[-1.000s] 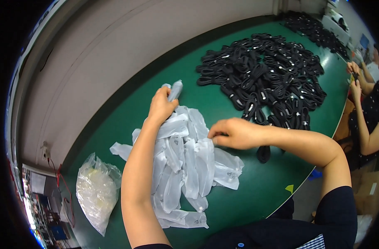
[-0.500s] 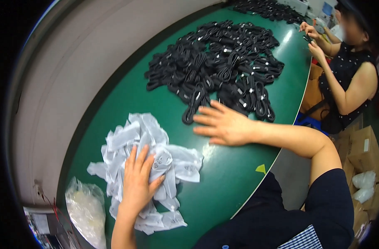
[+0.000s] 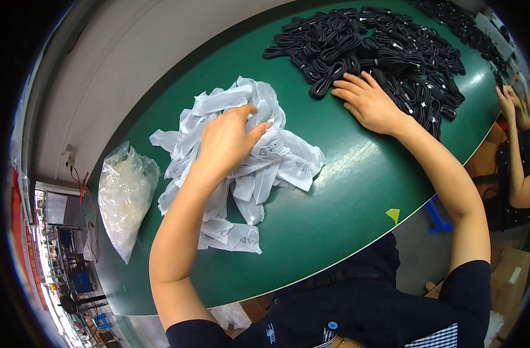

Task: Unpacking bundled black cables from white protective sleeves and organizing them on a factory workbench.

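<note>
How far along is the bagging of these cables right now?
Early, it seems. Done: no bagged cable shows on the green table. In hand: the left hand rests on the heap of empty white plastic bags, and the right hand lies flat at the edge of the pile of coiled black cables, gripping neither. Left: apparently the whole cable pile. A clear sack sits aside.

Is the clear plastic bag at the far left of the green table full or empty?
Partly full: the clear plastic bag bulges with pale contents on the green table. What they are cannot be told.
</note>
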The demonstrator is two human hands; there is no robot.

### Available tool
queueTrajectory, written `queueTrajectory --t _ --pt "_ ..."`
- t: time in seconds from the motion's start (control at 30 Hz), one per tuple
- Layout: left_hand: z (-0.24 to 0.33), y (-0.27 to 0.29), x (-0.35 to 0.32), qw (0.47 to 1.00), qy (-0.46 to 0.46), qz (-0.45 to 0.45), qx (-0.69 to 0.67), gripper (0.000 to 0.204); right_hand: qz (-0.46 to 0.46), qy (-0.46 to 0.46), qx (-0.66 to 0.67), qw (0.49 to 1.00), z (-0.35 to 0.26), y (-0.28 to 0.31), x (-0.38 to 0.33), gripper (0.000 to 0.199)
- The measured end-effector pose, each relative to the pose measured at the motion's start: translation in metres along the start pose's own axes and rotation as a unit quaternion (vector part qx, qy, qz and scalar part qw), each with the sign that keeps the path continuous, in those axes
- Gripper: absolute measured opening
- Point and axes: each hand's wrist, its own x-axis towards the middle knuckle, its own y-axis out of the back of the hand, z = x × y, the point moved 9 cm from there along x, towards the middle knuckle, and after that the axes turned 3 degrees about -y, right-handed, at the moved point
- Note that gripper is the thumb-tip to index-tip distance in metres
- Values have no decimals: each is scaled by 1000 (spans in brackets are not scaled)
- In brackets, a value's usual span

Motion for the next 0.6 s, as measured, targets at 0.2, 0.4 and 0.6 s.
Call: queueTrajectory --t 0.2,0.4,0.6 --pt "-19 -5 3 1000 -1 18 -3 36 2 -93 321 943 -46 20 12 31" --pt "15 14 -5 930 -4 90 -355 24 -38 -234 730 642 -66 28 35 38" --pt "32 16 1 924 -41 110 -364 27 86 -181 692 694 -39 45 46 27"
